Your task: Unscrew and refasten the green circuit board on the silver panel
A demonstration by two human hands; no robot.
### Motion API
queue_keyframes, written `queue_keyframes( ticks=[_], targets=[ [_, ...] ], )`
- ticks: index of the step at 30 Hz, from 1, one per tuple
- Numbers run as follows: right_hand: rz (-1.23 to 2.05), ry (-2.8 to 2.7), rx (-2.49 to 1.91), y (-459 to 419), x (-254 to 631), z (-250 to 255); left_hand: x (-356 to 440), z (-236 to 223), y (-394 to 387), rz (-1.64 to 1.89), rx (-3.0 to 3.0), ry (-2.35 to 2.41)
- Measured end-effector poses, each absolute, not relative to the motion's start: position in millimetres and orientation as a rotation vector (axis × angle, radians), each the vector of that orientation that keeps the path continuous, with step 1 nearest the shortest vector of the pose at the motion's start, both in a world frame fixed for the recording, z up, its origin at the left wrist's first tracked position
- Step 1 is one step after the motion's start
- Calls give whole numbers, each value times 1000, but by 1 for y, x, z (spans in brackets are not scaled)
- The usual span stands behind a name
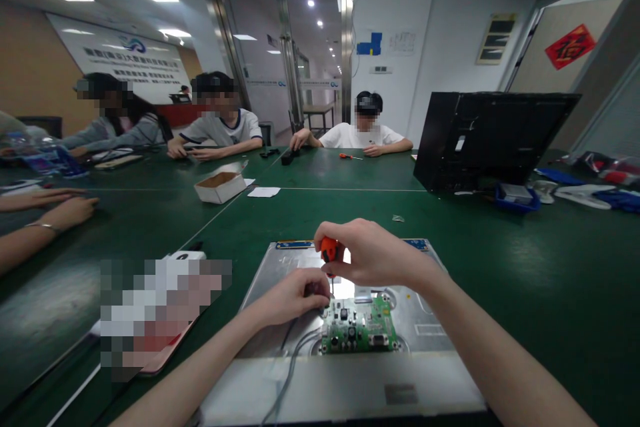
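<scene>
A metal display panel [425, 373] lies flat before me, with a green circuit board [363, 323] on its back. My right hand [363, 250] is closed around the orange handle of a screwdriver [329, 249], whose shaft points down at the board's upper left corner. Beside that tip, my left hand [305, 293] has its fingers curled together at the board's edge; whatever they pinch, if anything, is hidden. Grey cables [295, 363] run from the board's left side down over the panel.
Left of the panel lies a pink-edged phone-like object [160, 363], partly blurred. Further off are an open white box [220, 187], a paper slip [264, 192], a black monitor housing [480, 140] and a blue tray [517, 197]. Several people sit around the green table [525, 320].
</scene>
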State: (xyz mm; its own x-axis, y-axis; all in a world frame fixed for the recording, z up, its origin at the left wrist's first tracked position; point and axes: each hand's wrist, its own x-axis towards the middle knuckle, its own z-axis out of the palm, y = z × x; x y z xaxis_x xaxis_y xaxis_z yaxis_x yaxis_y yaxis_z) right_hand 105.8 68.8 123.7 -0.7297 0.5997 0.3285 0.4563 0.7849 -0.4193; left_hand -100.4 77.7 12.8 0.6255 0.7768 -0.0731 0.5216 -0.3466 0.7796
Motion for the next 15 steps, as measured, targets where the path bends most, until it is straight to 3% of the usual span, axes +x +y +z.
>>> queue_keyframes(
  ticks=[15],
  targets=[
    [492, -2520, -757, 69, 105, 123, -101, 18, 76, 398, 2073, 960]
  ],
)
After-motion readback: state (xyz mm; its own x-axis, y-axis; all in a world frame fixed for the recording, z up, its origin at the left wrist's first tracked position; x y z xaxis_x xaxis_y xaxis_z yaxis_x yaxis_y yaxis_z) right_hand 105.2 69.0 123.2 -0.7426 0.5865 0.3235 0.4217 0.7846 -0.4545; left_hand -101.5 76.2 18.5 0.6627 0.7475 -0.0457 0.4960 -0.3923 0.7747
